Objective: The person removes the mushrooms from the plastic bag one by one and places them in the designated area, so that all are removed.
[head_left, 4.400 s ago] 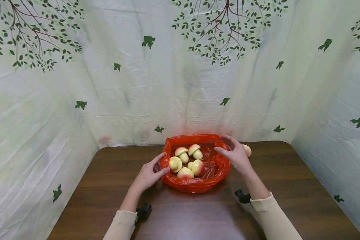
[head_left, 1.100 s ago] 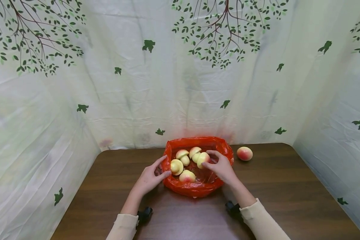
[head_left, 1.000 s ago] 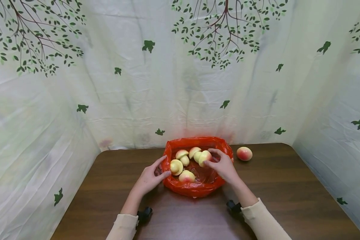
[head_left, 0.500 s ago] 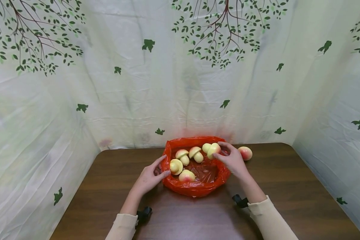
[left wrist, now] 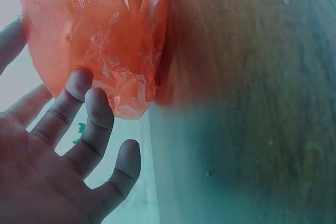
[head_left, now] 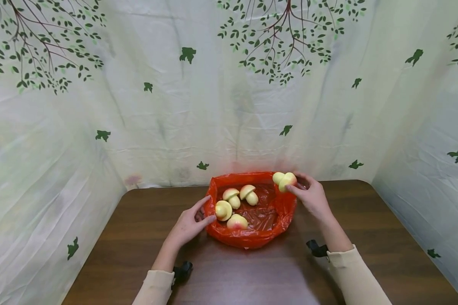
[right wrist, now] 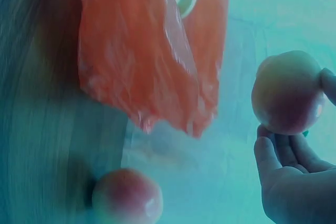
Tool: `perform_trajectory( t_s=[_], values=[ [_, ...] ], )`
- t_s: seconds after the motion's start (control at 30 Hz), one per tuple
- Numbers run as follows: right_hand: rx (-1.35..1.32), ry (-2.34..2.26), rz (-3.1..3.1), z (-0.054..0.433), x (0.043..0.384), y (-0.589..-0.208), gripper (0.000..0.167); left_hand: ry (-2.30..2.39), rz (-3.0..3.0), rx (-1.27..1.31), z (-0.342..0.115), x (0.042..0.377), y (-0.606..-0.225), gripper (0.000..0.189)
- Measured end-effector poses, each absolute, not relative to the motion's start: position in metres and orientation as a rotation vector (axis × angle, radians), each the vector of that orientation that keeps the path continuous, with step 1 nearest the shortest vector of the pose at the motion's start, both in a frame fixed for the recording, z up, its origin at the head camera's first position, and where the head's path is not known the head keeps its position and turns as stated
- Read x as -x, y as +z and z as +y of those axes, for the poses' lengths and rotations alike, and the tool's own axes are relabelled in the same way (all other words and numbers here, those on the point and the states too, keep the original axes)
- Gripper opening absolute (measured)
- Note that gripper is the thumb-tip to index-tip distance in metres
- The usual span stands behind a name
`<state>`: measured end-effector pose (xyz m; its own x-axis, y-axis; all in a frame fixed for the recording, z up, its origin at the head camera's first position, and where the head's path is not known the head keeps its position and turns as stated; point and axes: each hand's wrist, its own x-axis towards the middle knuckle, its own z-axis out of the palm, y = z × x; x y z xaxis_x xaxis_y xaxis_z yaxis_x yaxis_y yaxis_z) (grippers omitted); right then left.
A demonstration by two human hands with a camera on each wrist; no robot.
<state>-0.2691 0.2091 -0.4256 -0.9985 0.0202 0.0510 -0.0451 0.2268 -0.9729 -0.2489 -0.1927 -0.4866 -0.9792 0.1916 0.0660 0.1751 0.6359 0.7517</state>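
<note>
My right hand (head_left: 312, 197) pinches a toy mushroom (head_left: 284, 181), pale yellow with a pinkish cap, above the right rim of a red plastic bag (head_left: 248, 241). In the right wrist view the held mushroom's rounded cap faces the camera, fingertips beneath it. My left hand (head_left: 187, 223) touches the bag's left side with thumb and fingers spread along it. In the left wrist view its fingers are loosely bent against the plastic. Several mushrooms lie inside the bag's left half, among them a mushroom (head_left: 237, 222) with its cap up and a mushroom (head_left: 249, 195) on its side.
The bag stands on a brown wooden table (head_left: 244, 279) near its back edge. Another rounded pink-and-yellow piece (right wrist: 128, 196) lies on the table to the bag's right, hidden behind my right hand in the head view. A leaf-printed white curtain (head_left: 156, 127) hangs behind.
My right hand has lifted the mushroom from inside the bag and carried it right and up to the right rim. The left hand stays at the bag's left side.
</note>
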Motion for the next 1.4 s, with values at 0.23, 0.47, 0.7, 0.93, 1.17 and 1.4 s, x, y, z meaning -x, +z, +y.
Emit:
perform_trajectory(
  t_s=[0.23,0.47,0.7,0.93,1.17,1.4],
  values=[
    [0.083,1.954,-2.356,0.23,0.27,-0.422,0.072,1.297,2.812,-0.315,-0.193,0.25,-0.488,0.07],
    [0.144,1.907,-2.319,0.253,0.27,-0.422,0.074,1.295,2.812,-0.319,-0.194,0.251,-0.489,0.07],
    [0.223,1.868,-2.264,0.274,0.272,-0.425,0.075,1.304,2.808,-0.309,-0.193,0.251,-0.488,0.071],
    [0.331,1.873,-2.19,0.292,0.271,-0.431,0.075,1.315,2.82,-0.324,-0.194,0.251,-0.489,0.07],
    [0.409,1.868,-2.178,0.304,0.275,-0.439,0.074,1.32,2.822,-0.329,-0.194,0.251,-0.489,0.07],
    [0.488,1.852,-2.185,0.315,0.278,-0.452,0.071,1.318,2.823,-0.329,-0.195,0.25,-0.489,0.07]
  ],
)
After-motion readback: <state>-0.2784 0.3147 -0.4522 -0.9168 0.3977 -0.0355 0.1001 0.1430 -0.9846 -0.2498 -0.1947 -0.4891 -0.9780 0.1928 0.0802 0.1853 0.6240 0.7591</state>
